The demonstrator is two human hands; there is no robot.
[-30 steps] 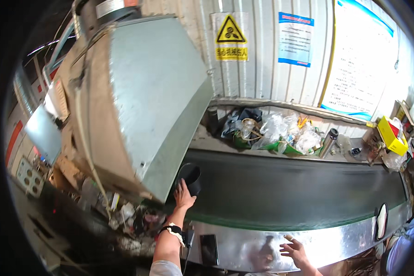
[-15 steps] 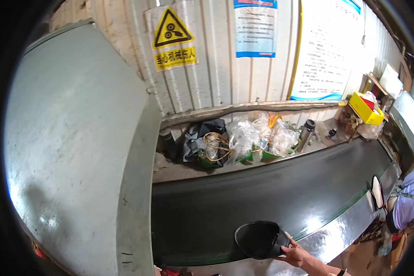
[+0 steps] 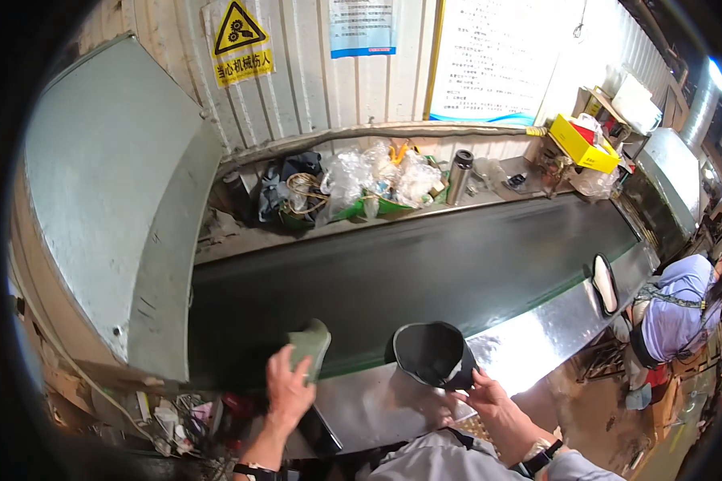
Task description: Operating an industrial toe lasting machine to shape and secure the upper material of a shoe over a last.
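My right hand [image 3: 489, 401] grips the rim of a black, hollow, boot-like piece [image 3: 429, 353], its wide opening facing up toward me. It hangs over the near edge of the dark conveyor belt [image 3: 393, 272] and the shiny metal ledge [image 3: 505, 329]. To its left, my left hand [image 3: 287, 391] has its fingers on a grey-green, insole-shaped piece [image 3: 316, 346], somewhat blurred, above the belt's near edge. Farther right, a dark-edged, shoe-shaped piece with a white inside [image 3: 604, 284] lies at the border of belt and ledge.
A large grey metal hood [image 3: 112, 184] stands left. Behind the belt are clear plastic bags [image 3: 361, 180], a metal thermos [image 3: 460, 176] and a yellow box [image 3: 582, 144]. A co-worker in a light purple top [image 3: 682, 297] bends at the right, beside the ledge.
My view has swung left and down. My left hand has come in with the grey-green piece. The right hand keeps the black piece, now turned more upright and nearer the metal ledge.
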